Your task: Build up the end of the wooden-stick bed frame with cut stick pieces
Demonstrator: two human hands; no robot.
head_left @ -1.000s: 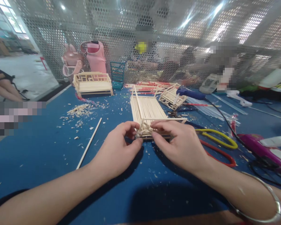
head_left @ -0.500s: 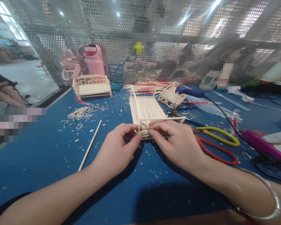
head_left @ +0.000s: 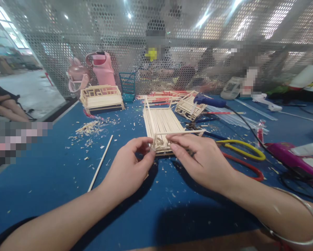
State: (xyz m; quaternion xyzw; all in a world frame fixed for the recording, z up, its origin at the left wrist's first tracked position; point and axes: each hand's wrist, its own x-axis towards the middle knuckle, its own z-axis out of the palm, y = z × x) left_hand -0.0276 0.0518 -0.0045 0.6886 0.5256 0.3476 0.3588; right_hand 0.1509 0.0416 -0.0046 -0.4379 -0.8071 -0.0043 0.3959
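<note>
A small model of pale wooden sticks (head_left: pixel 163 120), with a slatted base and raised rails, stands on the blue table. My left hand (head_left: pixel 131 165) pinches the upright post at its near left corner, thumb and forefinger closed on it. Just inside that corner, a few short stick pieces (head_left: pixel 160 143) sit at angles below the near rail (head_left: pixel 178 132). My right hand (head_left: pixel 202 160) hovers at the near side, to the right of these pieces, with thumb and forefinger slightly apart. Its other fingers partly hide the model's near right corner.
Red- and yellow-handled pliers (head_left: pixel 244 150) lie right of my right hand. A blue glue gun (head_left: pixel 211 101) rests behind, its cord running to a purple device (head_left: pixel 294 162). A loose stick (head_left: pixel 101 163) lies left, near wood scraps (head_left: pixel 90 128). A finished-looking stick bench (head_left: pixel 102 99) stands farther back.
My right hand has drawn slightly right, its fingertips parting from the short stick pieces at the corner. The left hand keeps its pinch on the post. The view has shifted a little.
</note>
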